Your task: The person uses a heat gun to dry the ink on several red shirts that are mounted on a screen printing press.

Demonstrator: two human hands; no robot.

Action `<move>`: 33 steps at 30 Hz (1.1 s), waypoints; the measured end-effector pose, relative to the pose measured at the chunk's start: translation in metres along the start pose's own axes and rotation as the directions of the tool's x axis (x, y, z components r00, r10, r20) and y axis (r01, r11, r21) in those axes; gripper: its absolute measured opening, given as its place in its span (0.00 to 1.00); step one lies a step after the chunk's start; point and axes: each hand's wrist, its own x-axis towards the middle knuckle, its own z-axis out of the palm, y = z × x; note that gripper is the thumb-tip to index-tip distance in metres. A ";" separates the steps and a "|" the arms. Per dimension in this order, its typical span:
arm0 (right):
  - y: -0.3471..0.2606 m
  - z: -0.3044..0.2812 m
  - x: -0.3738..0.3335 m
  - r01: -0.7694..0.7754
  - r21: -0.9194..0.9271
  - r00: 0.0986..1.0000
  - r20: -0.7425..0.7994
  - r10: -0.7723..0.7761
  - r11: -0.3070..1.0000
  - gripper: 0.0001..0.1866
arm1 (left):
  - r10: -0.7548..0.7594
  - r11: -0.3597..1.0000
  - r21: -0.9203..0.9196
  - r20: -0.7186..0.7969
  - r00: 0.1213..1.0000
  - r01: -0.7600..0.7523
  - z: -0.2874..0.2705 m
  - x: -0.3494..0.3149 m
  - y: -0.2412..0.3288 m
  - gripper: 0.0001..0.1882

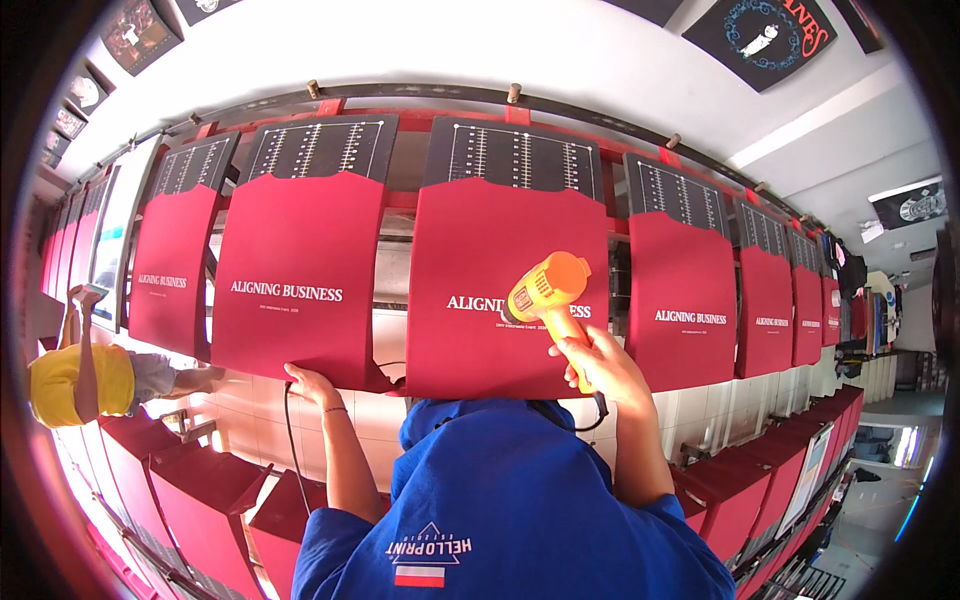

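My right hand [605,365] is wrapped round the handle of a yellow-orange heat gun [550,285]. Its nozzle points left over the white print on a red shirt [510,240], hiding part of the lettering; whether it touches the cloth I cannot tell. A black cord [600,408] curves from the base of the handle. My left hand [317,387] is closed on a black cord [292,430] beside the lower edge of another printed red shirt [300,260], left of the first. Both shirts lie flat on dark boards with white ruler marks.
More red shirts on boards stretch along the rack to the left [175,260] and right [680,290]. A metal rail [430,92] runs behind them. Behind me stands a second row of red shirts [200,500]. Another person in a yellow top [85,385] stands at the far left.
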 end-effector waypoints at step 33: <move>-0.027 0.038 0.023 -0.020 -0.156 0.989 0.142 0.043 0.988 0.18 | 0.065 0.997 0.032 -0.026 0.998 -0.064 0.002 -0.012 0.008 0.38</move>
